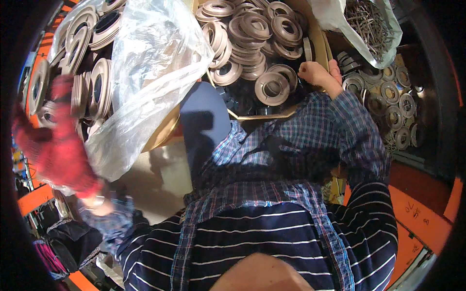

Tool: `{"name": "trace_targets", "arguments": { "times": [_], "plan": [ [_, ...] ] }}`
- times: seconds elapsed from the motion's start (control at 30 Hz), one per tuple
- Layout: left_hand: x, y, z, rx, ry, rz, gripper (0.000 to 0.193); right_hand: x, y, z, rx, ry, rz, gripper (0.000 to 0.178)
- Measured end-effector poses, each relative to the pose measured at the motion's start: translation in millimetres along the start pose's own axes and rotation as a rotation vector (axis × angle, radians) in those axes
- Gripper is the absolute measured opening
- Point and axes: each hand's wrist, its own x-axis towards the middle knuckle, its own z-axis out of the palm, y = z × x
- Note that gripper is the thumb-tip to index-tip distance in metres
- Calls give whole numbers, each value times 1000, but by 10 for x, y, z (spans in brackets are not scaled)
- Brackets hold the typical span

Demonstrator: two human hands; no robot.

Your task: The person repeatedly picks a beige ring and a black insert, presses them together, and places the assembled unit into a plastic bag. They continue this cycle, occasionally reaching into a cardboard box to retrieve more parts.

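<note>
My left hand (pixel 63 145), in a red glove, is blurred by movement at the left. Its fingers look spread apart, with nothing visible in them, close to brown ring-shaped parts (pixel 99 87) standing in a clear plastic bag (pixel 145 53). At the upper right, my bare right hand (pixel 318 75) is closed over the side edge of a cardboard box (pixel 318 36). Inside that box lie several stacks of similar brown rings (pixel 252 26). A single flanged ring (pixel 272 88) rests at the box's near end, beside my right hand.
An open white bag (pixel 388 43) of thin metal pieces is at the upper right. Below it, grey metal rings (pixel 389 92) lie in a dark-walled container. Orange rack beams (pixel 412 213) run along the right. A black bag (pixel 75 242) is at the lower left.
</note>
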Motion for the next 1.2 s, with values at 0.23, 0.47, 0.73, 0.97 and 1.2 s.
{"name": "trace_targets", "arguments": {
  "times": [0.23,0.47,0.73,0.97,1.2],
  "plan": [
    [-1598,99,2717,33,-1230,176,74,771,614,855,-344,-408,-69,45],
    [-2104,-200,3563,15,-1309,104,97,734,588,787,-324,-288,-154,21],
    [-1600,-199,3199,-598,-913,-404,64,483,188,85,-290,102,143,30],
    [-1439,-339,2193,-1926,-474,-1193,40,-1095,-859,-429,541,549,-130,22],
    [-1685,-223,1795,-1248,-484,-823,41,-1714,-1510,-43,994,765,-86,18]
  ]
}}
